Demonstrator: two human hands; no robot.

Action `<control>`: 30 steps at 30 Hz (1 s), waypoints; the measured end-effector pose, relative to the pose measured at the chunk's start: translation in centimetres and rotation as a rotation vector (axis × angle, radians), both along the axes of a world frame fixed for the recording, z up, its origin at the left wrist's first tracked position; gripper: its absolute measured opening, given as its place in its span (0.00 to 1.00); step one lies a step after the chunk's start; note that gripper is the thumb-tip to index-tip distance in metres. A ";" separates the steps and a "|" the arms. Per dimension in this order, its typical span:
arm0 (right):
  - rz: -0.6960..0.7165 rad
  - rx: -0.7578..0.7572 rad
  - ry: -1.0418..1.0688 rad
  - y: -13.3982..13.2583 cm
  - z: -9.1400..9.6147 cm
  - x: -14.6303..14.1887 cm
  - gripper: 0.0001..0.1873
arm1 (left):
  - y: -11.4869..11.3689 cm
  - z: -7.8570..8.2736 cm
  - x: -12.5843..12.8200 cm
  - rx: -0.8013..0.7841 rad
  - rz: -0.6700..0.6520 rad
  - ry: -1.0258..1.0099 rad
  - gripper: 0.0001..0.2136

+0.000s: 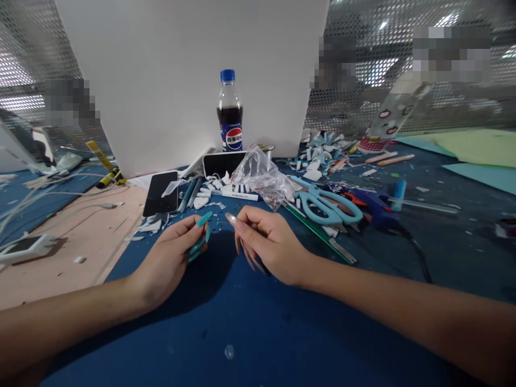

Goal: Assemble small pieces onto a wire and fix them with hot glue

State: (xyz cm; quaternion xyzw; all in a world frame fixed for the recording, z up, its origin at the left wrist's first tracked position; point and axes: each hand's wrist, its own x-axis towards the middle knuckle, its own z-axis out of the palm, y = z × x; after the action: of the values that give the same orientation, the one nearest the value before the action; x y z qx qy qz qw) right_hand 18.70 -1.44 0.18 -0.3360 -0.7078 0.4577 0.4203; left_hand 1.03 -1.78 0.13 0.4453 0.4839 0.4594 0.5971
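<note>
My left hand (171, 253), with long turquoise nails, is raised over the blue table (242, 322) with thumb and fingers pinched together. Facing it a short way to the right, my right hand (276, 244) also pinches, its long nails shiny and brownish. Whatever lies between the fingertips is too fine to make out; a faint thin line may run across the gap. Just beyond the hands are a white marker (241, 195), a clear plastic bag (264, 174) and light-blue scissors (328, 207). A green craft knife (318, 231) lies beside my right hand.
A Pepsi bottle (230, 115) stands before a white board (181, 64). Two phones, one flat (161, 191) and one propped (220, 164), are near it. White and blue scraps (322, 153) pile up at back right. A corded blue glue gun (377, 209) lies right; cables (60, 188) cross the left.
</note>
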 end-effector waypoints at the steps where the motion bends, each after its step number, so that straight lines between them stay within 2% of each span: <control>1: 0.002 0.019 -0.024 -0.1 0.1 0.0 0.16 | 0.1 0.0 0.0 0.007 -0.013 0.003 0.08; 8: 0.029 0.256 -0.175 -0.6 0.2 -0.1 0.15 | 0.4 -0.1 0.0 0.035 -0.101 -0.007 0.09; 14: -0.069 0.490 -0.334 -0.9 0.0 -0.4 0.14 | 0.2 0.4 0.1 -0.018 -0.111 -0.021 0.07; 23: -0.117 0.510 -0.374 -0.9 0.0 -0.5 0.13 | 0.3 0.0 -0.2 -0.009 -0.149 -0.029 0.09; 30: -0.091 0.502 -0.377 -0.7 0.0 -0.5 0.14 | 0.3 0.0 -0.3 0.013 -0.175 -0.018 0.09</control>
State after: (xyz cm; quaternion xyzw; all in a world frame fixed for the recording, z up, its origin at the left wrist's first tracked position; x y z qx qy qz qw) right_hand 18.16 -2.15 0.18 -0.3323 -0.8482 0.1791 0.3715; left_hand 0.75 -1.44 0.10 0.4856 0.4348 0.4128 0.6362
